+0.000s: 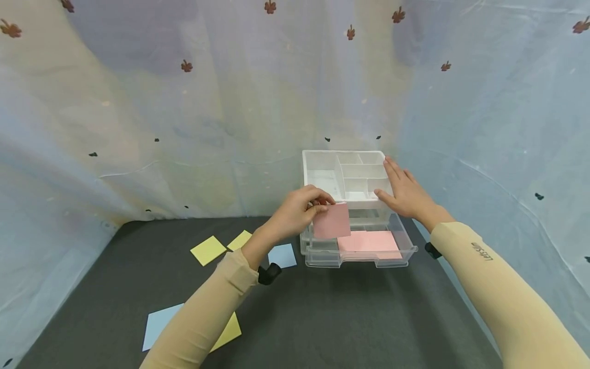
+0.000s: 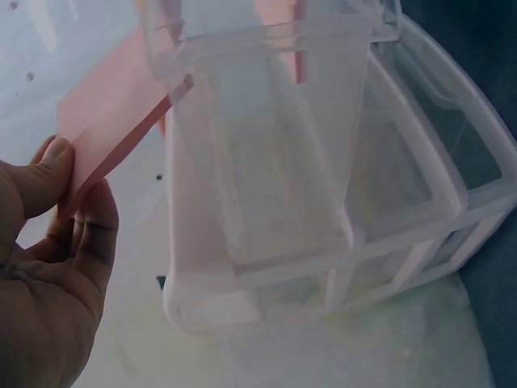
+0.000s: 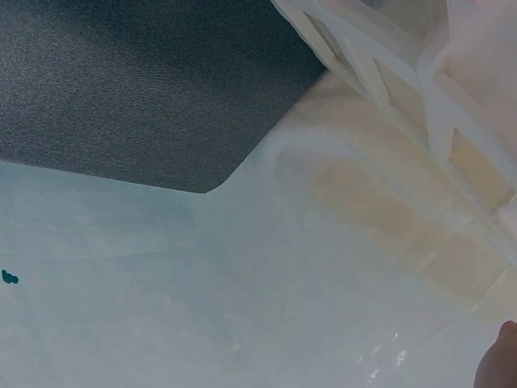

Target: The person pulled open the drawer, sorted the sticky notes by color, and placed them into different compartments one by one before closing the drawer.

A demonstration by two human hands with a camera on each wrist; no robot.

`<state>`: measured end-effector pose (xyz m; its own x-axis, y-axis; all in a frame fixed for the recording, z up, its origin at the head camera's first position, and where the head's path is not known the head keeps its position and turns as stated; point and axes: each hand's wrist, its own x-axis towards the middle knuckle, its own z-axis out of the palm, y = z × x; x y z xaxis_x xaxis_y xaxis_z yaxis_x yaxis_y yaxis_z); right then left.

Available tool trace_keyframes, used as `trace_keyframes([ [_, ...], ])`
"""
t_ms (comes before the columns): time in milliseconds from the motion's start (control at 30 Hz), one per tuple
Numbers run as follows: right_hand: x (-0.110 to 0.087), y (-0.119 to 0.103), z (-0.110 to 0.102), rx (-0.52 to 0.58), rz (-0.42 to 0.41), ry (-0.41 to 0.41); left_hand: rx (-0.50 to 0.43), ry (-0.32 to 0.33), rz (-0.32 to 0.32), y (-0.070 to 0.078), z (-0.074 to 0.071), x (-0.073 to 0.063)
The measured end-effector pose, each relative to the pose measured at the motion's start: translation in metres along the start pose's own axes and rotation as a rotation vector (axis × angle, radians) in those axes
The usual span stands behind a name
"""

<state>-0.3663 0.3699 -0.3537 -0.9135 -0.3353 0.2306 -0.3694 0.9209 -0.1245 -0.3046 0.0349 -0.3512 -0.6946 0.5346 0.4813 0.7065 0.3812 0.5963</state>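
Observation:
My left hand pinches a pink sticky note by its upper edge, above the left side of a pulled-out clear drawer. In the left wrist view the thumb and fingers grip a corner of that note, beside the clear drawer front. More pink notes lie inside the drawer. The drawer belongs to a white storage box with a divided tray on top. With its fingers fairly straight, my right hand rests on the tray's right rim; only a fingertip shows in the right wrist view.
Yellow notes and blue notes are scattered on the dark table, to the left of the box. Another blue note and a yellow note lie nearer, partly behind the left sleeve. A patterned curtain hangs close behind.

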Motion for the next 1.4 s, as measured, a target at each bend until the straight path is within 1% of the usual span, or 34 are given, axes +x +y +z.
trace_keyframes([
  [133, 0.0, 0.0, 0.0, 0.002, 0.003, -0.004, 0.023, -0.093, -0.009, 0.0, 0.006, 0.001],
  [233, 0.0, -0.001, 0.0, 0.006, 0.005, -0.006, 0.042, -0.146, -0.002, 0.0, 0.011, 0.001],
  [400, 0.0, -0.001, -0.001, 0.008, 0.009, -0.001, 0.078, -0.213, 0.029, -0.004, 0.017, -0.001],
  [600, 0.001, 0.001, 0.0, 0.014, 0.002, 0.009, 0.128, -0.279, 0.055, -0.009, 0.02, -0.001],
  [800, 0.001, 0.0, -0.001, 0.006, 0.001, 0.002, 0.189, -0.315, 0.056, -0.011, 0.017, 0.0],
  [1033, 0.001, -0.001, -0.002, 0.013, 0.006, -0.002, 0.244, -0.352, 0.053, -0.009, 0.013, 0.003],
  [1300, 0.0, 0.0, 0.0, 0.002, 0.0, -0.005, 0.403, -0.398, 0.078, -0.011, 0.018, 0.01],
  [1400, 0.0, 0.0, 0.0, 0.002, -0.004, -0.006, 0.448, -0.409, 0.087, -0.012, 0.019, 0.013],
])
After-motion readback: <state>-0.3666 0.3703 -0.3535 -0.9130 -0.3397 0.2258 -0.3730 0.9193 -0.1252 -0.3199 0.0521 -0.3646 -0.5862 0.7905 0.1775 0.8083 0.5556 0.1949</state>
